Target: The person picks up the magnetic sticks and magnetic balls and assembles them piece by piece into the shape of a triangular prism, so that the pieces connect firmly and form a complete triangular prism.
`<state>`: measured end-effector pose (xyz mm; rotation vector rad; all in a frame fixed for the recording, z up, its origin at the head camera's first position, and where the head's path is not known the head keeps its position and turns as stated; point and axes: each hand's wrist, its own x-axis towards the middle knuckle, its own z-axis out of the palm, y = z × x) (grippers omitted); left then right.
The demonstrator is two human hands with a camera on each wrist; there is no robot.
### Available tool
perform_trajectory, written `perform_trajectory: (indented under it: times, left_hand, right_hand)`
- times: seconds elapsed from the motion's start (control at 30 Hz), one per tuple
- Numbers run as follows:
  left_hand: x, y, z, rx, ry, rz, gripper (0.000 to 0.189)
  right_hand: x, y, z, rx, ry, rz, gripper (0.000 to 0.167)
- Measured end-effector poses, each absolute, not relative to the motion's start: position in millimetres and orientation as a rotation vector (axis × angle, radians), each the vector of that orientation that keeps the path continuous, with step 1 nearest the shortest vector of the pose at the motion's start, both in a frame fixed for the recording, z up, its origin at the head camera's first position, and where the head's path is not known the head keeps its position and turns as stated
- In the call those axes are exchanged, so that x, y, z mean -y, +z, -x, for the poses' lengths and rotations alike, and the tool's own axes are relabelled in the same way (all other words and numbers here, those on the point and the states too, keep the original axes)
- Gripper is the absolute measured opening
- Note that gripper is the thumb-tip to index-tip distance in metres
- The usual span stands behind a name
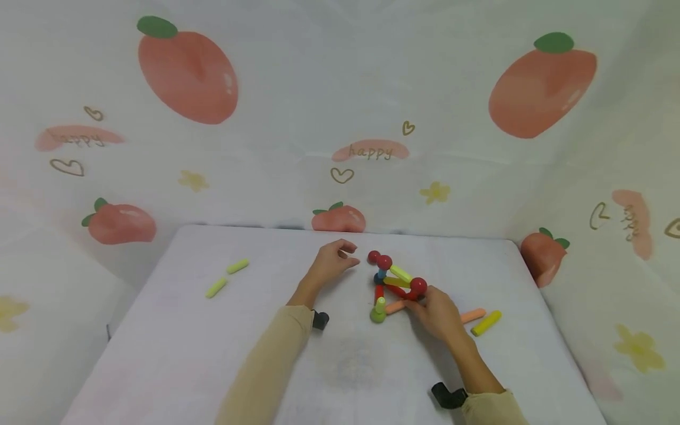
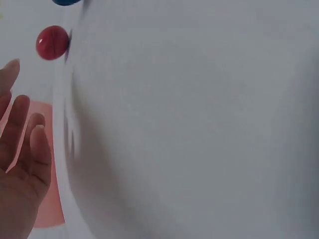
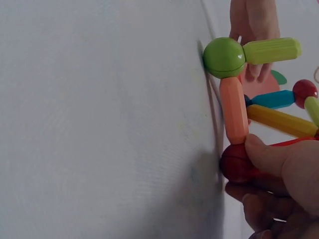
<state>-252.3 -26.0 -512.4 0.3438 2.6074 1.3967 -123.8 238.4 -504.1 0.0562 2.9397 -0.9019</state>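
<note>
A small frame of coloured magnetic sticks and balls stands on the table. A green ball [image 1: 378,314] at its front carries an upright light-green stick [image 3: 272,51]. From that ball an orange stick [image 3: 234,109] runs to a red ball [image 3: 238,163], which my right hand [image 1: 440,313] pinches between thumb and fingers. At the back, a blue stick [image 3: 273,99] rises to an upper red ball [image 1: 385,262]. My left hand [image 1: 330,262] hovers left of the frame, fingers loosely bent and holding nothing. Near its fingertips, another red ball [image 2: 52,43] sits on the table.
Two light-green sticks [image 1: 216,288] lie on the left of the white table [image 1: 175,366]. Beside my right hand lie a loose orange stick [image 1: 473,316] and a yellow stick [image 1: 486,323]. A fruit-printed cloth [image 1: 340,77] hangs behind the table.
</note>
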Motion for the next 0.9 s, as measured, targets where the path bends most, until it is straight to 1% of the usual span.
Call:
perform_trajectory:
  times: [0.2,0.4,0.67,0.8,0.9]
  left_hand:
    - [-4.8,-514.7,271.3,-2.609,1.223,-0.469,0.044]
    - [-20.8,-515.3,272.2,-2.641,1.075,-0.519,0.045]
    - [-11.0,-514.5,268.7,-2.683,1.044,-0.534,0.039]
    - [5.0,-506.1,262.5,-2.719,1.208,-0.496,0.039]
    - [21.3,-496.9,251.7,-2.722,1.358,-0.447,0.039]
  right_hand:
    - [-242.9,-500.9,122.6,-2.961,-0.847,-0.087,0.034]
    - [-242.6,-501.3,122.3,-2.955,-0.872,-0.097,0.033]
    - [-242.1,-502.2,122.7,-2.983,-0.885,-0.053,0.027]
    - [-243.0,-505.3,125.1,-2.989,-0.895,-0.045,0.027]
    - [-242.8,-507.5,128.9,-2.983,-0.926,-0.043,0.030]
